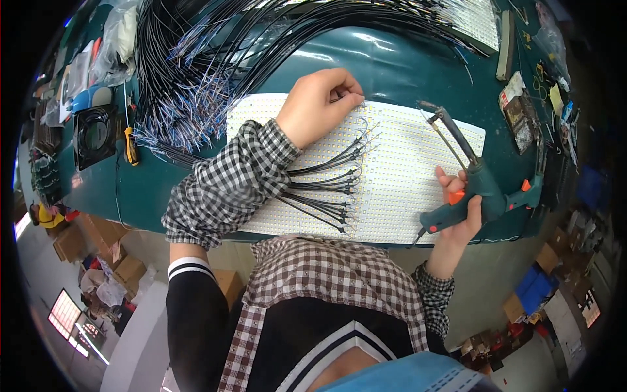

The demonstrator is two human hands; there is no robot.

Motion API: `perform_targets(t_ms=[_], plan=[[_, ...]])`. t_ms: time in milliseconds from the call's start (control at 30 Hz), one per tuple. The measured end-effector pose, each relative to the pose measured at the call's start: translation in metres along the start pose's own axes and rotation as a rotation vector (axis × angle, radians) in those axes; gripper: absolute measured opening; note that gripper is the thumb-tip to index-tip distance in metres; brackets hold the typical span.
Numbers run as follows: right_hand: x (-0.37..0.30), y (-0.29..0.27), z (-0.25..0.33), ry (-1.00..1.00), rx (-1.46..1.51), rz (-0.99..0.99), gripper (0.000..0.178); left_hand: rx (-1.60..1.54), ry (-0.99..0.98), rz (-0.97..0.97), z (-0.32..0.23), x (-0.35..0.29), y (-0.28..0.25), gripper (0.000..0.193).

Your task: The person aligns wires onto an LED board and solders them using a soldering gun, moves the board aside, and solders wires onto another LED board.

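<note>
My right hand is wrapped round the handle of a dark green soldering gun with an orange trigger. Its long metal tip points up and left over the right part of a white LED strip panel. At the panel's far edge my left hand has its thumb and fingers pinched together; what they hold, if anything, is hidden. Black cables lie across the panel's middle, their thin wire ends fanned out along a row of LED strips. My left forearm covers part of the panel's left side.
A thick bundle of black cables with stripped blue and white ends lies at the far left. Nearby are a yellow screwdriver and a black fan. Another green soldering gun rests at right. More LED panel lies at the back.
</note>
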State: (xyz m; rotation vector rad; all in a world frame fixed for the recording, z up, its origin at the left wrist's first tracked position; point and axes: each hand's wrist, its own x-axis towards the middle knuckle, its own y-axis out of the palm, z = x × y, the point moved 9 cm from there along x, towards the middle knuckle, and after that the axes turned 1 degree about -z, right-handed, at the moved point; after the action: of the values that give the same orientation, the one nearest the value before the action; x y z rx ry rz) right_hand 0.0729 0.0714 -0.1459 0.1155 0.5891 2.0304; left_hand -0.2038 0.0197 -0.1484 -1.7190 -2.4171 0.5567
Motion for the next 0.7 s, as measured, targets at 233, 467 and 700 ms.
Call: perform_targets(t_ms=[233,467,700], plan=[[0.012,0.031,0.058,-0.086,-0.236,-0.02,0.052,-0.015,0.02,0.007,0.001,0.005,0.012,0.011],[0.012,0.043,0.042,-0.016,-0.28,-0.116,0.047,0.111,-0.012,0.01,0.001,0.005,0.014,0.011],[-0.008,0.033,0.024,0.036,-0.294,-0.193,0.047,0.062,-0.015,-0.091,-0.004,0.002,0.015,0.009]])
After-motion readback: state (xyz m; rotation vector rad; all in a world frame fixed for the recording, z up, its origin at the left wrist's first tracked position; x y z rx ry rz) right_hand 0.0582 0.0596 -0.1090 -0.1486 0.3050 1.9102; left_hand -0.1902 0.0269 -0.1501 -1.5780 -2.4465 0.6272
